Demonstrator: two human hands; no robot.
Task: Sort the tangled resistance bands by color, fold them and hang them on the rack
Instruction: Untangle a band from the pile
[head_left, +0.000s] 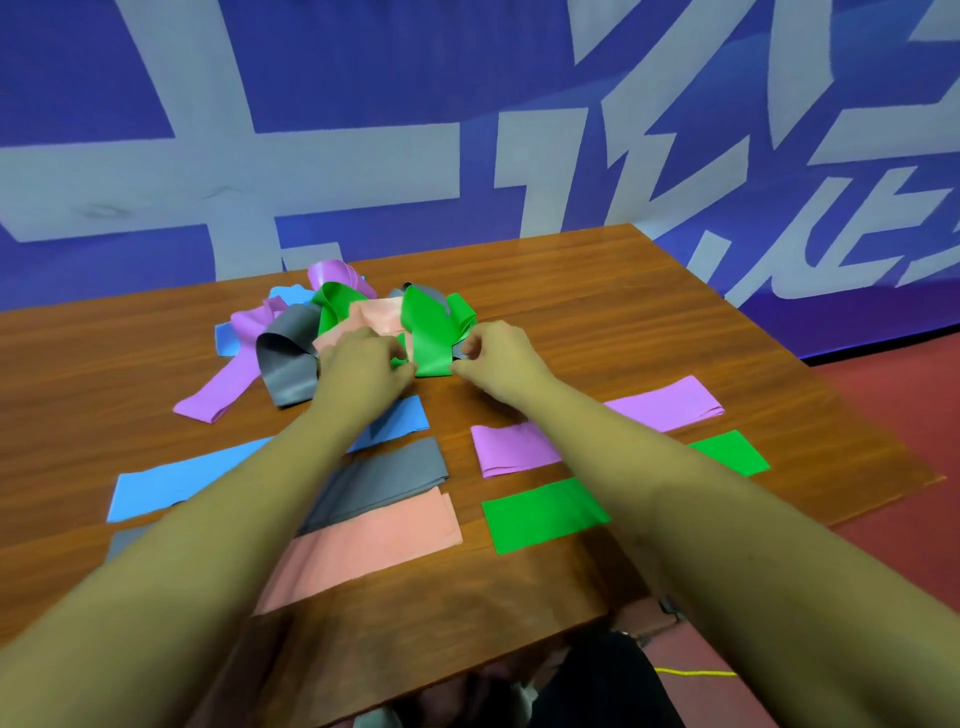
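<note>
While sorting is under way, left hand (363, 364) and right hand (496, 358) pinch the green band (432, 338) by its near corners. Next, probably: draw it free of the tangled pile (288, 338), then fold.

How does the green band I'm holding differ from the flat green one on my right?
The green stretchy band in the pile is looped and twisted; the flat green band on the right lies smooth and straight. The looped one is pinched at its near edge by the left hand and right hand; the flat one is untouched, partly hidden under the right forearm. Both are bright green.
</note>
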